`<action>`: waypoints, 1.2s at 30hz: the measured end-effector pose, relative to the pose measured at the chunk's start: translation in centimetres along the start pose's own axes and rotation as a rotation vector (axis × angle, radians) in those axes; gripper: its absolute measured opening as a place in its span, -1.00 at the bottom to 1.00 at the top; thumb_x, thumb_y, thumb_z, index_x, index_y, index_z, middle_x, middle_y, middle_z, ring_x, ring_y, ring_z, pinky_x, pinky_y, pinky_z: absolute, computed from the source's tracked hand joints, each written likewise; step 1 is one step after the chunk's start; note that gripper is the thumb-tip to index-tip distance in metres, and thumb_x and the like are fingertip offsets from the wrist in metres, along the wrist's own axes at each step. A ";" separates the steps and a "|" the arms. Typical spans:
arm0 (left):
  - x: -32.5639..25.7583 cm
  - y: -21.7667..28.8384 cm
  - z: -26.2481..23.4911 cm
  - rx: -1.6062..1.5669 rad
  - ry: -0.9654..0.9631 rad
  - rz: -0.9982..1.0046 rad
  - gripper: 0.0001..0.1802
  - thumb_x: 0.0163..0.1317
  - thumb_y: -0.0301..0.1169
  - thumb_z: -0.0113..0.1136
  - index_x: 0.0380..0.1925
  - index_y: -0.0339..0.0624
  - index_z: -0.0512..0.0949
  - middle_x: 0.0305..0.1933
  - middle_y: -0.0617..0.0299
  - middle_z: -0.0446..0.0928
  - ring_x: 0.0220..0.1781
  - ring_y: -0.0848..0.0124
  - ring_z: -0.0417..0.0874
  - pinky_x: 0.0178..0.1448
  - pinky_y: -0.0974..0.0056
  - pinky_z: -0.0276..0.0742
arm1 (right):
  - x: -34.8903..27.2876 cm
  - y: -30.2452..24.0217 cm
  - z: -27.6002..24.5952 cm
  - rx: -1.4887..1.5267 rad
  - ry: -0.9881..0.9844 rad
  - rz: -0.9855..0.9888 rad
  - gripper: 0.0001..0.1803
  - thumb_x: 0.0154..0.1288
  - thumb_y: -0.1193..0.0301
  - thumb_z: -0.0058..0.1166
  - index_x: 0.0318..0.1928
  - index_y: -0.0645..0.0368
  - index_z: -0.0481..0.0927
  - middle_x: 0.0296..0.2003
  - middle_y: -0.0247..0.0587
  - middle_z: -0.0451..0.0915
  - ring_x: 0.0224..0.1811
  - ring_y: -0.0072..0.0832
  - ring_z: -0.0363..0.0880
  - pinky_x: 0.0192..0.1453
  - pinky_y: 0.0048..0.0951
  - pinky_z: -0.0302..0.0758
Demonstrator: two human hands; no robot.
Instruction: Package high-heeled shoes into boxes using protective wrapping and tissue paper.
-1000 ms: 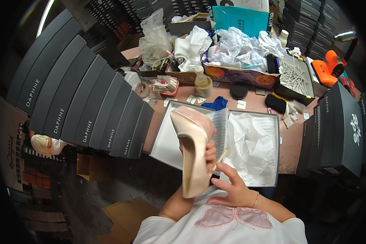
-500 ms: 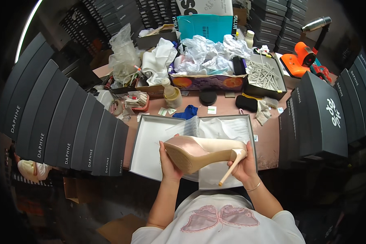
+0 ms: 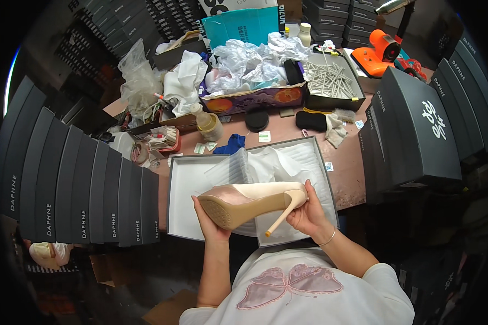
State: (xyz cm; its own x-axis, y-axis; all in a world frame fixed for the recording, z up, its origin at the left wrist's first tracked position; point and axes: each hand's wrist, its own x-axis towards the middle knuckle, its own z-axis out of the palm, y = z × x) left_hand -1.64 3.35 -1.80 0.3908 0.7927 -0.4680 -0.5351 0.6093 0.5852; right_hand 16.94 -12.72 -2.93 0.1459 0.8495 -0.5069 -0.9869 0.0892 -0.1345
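Between my two hands is a beige high-heeled shoe (image 3: 248,201), tilted so that its tan sole faces me and its thin heel points down. My left hand (image 3: 212,222) grips the toe end. My right hand (image 3: 310,214) holds the back of the shoe by the heel. Beneath the shoe, on the table, lies an open shoebox (image 3: 185,201) with a white inside. White tissue paper (image 3: 276,164) and ribbed, translucent wrapping (image 3: 238,165) lie in it.
Dark shoeboxes (image 3: 81,189) line up on the left, and more boxes (image 3: 409,127) stand on the right. Behind are a carton of crumpled paper (image 3: 252,97), a tray of white sticks (image 3: 331,81), a bottle (image 3: 207,123), a blue cloth (image 3: 231,145) and an orange tool (image 3: 375,54).
The view has shifted and tilted a little. Held in both hands throughout, the shoe has turned slightly, showing more of its sole.
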 end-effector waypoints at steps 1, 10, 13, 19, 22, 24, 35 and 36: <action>0.0 0.0 0.1 -0.001 -0.008 0.004 -0.21 0.33 0.28 -0.15 0.16 -0.24 0.39 0.16 0.08 0.45 0.19 0.22 0.50 0.24 0.11 0.49 | 0.0 0.0 -0.1 0.004 -0.011 0.004 -0.27 0.37 -0.28 -0.26 0.07 0.14 0.46 -0.18 -0.18 0.60 -0.27 -0.41 0.66 -0.24 -0.37 0.70; -0.8 0.3 2.6 0.070 -0.068 0.019 -0.15 0.34 0.29 -0.20 0.23 -0.30 0.34 0.17 0.03 0.43 0.20 0.21 0.49 0.25 0.12 0.47 | -1.7 -0.8 1.1 0.002 0.003 -0.071 -0.31 0.37 -0.25 -0.22 0.06 0.14 0.45 -0.16 -0.17 0.59 -0.25 -0.39 0.66 -0.23 -0.34 0.71; -0.2 -0.4 3.5 0.095 -0.137 0.021 -0.13 0.34 0.30 -0.22 0.25 -0.32 0.32 0.17 0.02 0.44 0.19 0.20 0.50 0.25 0.12 0.47 | -2.6 -1.6 1.0 -0.023 -0.042 -0.118 -0.31 0.37 -0.24 -0.22 0.07 0.14 0.44 -0.17 -0.17 0.59 -0.24 -0.37 0.66 -0.21 -0.30 0.72; -0.4 -1.6 6.0 0.184 -0.341 0.032 -0.38 0.46 0.01 -0.16 0.27 -0.28 0.29 0.17 0.05 0.43 0.24 0.21 0.46 0.34 0.12 0.37 | -8.1 -5.5 3.1 -0.625 -0.199 -0.625 -0.31 0.26 -0.08 0.05 0.09 0.31 0.41 -0.07 -0.02 0.57 -0.08 -0.29 0.62 -0.19 -0.11 0.68; 0.3 -2.0 4.3 0.284 -0.467 0.040 -0.45 0.42 -0.18 0.02 0.27 -0.29 0.27 0.18 0.04 0.42 0.28 0.21 0.42 0.37 0.09 0.33 | -12.9 -9.1 6.6 -1.288 -0.072 -1.120 -0.39 0.10 0.23 0.25 0.08 0.37 0.44 0.01 -0.05 0.56 0.01 -0.45 0.55 0.10 -0.45 0.48; 0.2 -2.8 4.4 0.307 -0.502 -0.019 -0.45 0.40 -0.26 0.08 0.28 -0.30 0.25 0.19 0.04 0.40 0.29 0.22 0.40 0.38 0.08 0.32 | -12.6 -10.8 5.8 -1.668 0.164 -1.220 -0.43 0.05 0.34 0.26 0.08 0.34 0.45 -0.04 0.01 0.57 -0.04 -0.31 0.59 0.07 -0.39 0.49; -2.2 -8.2 3.9 1.076 -0.577 0.489 -0.27 0.35 -0.26 0.13 0.41 -0.28 0.08 0.48 -0.02 0.08 0.53 0.18 0.07 0.53 0.13 -0.02 | -3.0 -5.2 0.6 -2.542 0.353 -0.986 -0.24 0.15 0.13 0.25 0.25 0.31 0.33 0.20 0.11 0.38 0.39 -0.04 0.20 0.48 0.07 -0.02; -2.9 -7.3 5.9 1.177 -0.633 0.641 -0.36 0.35 -0.24 0.10 0.36 -0.25 0.21 0.44 -0.06 0.18 0.52 0.10 0.10 0.52 0.07 -0.01 | -1.0 -4.1 -0.9 -2.626 0.148 -0.806 -0.50 0.15 0.29 0.18 0.06 0.30 0.49 0.04 0.05 0.51 0.32 -0.07 0.29 0.45 0.10 0.03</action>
State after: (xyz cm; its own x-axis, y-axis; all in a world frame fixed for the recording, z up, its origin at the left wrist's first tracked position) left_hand 5.53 -3.25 -0.80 0.7472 0.6159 0.2498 0.0407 -0.4175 0.9078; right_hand 20.95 -14.43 -2.63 0.2927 0.9549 0.0491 0.9361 -0.2758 -0.2181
